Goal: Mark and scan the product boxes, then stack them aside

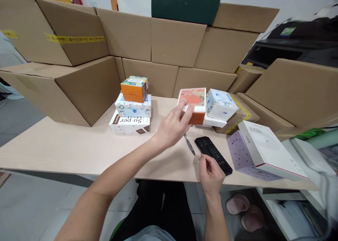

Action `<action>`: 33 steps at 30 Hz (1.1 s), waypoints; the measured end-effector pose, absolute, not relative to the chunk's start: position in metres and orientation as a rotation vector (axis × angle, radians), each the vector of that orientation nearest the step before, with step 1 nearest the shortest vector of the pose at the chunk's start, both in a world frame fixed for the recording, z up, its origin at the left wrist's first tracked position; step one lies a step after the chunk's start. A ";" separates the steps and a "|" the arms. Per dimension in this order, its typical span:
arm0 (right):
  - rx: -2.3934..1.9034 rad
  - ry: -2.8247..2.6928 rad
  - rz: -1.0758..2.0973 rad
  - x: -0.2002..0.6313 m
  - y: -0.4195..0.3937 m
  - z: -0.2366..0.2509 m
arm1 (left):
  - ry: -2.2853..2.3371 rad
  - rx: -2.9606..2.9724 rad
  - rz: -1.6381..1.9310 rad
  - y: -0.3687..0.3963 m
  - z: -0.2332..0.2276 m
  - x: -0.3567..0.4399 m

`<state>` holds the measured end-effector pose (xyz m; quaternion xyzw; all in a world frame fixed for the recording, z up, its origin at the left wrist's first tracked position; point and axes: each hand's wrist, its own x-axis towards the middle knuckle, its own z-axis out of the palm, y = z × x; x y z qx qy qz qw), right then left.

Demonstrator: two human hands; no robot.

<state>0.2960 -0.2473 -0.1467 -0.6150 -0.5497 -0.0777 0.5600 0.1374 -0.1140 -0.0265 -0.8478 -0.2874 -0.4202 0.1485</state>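
Observation:
My left hand (175,123) reaches across the table, with its slightly blurred fingers closed on the near side of a small orange-and-white box (194,96) with a reddish picture on top. Right of that box is a white patterned carton (221,105), above a flatter white box (211,121). My right hand (211,174) is curled near the table's front edge, thumb and forefinger pinched; what they hold, if anything, cannot be made out. Just beyond it lies a black phone-shaped device (208,147). A dark pen (189,144) lies left of the device.
Left, an orange box (133,92) tops a white patterned carton (134,109) and a Su-per Meal box (129,125). Cardboard panels (148,72) wall the back of the table (79,146). At right, a white Power Bank box (269,146) leans on a lilac dotted box (240,151).

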 end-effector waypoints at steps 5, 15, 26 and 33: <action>-1.442 -1.293 -0.188 0.293 -0.248 -0.145 | -0.849 -2.428 -0.993 -0.189 -0.082 0.067; -1.363 -1.395 0.100 0.251 -0.246 -0.131 | -1.426 -2.732 -1.206 -0.217 -0.121 0.053; -1.469 -1.450 0.458 0.220 -0.227 -0.125 | -1.964 -2.724 -1.791 -0.203 -0.113 0.053; -1.324 -1.414 0.708 0.223 -0.230 -0.123 | -1.631 -2.645 -1.784 -0.206 -0.109 0.060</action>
